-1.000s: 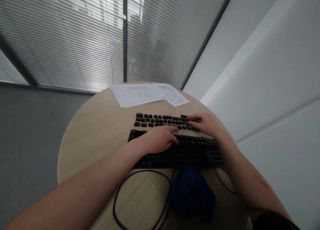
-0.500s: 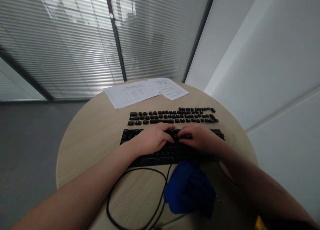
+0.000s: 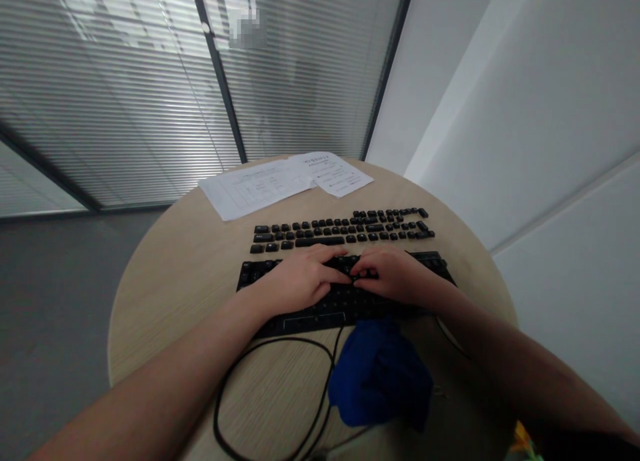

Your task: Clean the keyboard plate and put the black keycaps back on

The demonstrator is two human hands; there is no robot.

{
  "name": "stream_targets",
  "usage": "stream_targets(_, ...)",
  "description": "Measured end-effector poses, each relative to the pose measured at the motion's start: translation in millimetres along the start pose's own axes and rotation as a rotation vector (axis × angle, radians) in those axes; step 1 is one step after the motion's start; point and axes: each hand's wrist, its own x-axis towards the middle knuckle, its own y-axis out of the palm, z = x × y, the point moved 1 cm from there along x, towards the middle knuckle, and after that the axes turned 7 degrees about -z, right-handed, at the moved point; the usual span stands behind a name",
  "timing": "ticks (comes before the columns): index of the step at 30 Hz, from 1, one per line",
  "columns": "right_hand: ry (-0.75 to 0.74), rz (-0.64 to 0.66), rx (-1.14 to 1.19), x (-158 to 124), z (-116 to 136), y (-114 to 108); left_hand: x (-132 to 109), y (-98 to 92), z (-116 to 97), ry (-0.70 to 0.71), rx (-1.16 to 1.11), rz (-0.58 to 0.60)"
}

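Note:
A black keyboard lies on the round table, its far rows partly bare of keycaps as far as my hands let me see. My left hand rests on it with fingers stretched and apart, one fingertip near my right hand's tips. Close by on the right, my right hand is curled in a pinch at the middle of the keyboard. Whatever sits between its fingertips is too small and dark to make out. Beyond the keyboard, loose black keycaps are laid out in rows.
White printed sheets lie at the far side of the wooden table. A crumpled blue cloth sits in front of the keyboard, beside a looped black cable. Blinds and a white wall stand beyond.
My right hand's fingertips have drawn nearer together and closer to my left fingers. The view has shifted slightly. The keycap rows, sheets and cloth stay in place.

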Motion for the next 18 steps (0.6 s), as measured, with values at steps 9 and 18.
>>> stream_targets(9, -0.005, -0.048, -0.005, -3.2, -0.6, -4.4, 0.4, 5.6, 0.0, 0.014, 0.042, 0.03)
stream_targets(18, 0.159, -0.244, 0.098, -2.9, -34.6, -25.8, 1.1, 12.6, -6.1, 0.03, 0.067, -0.041)
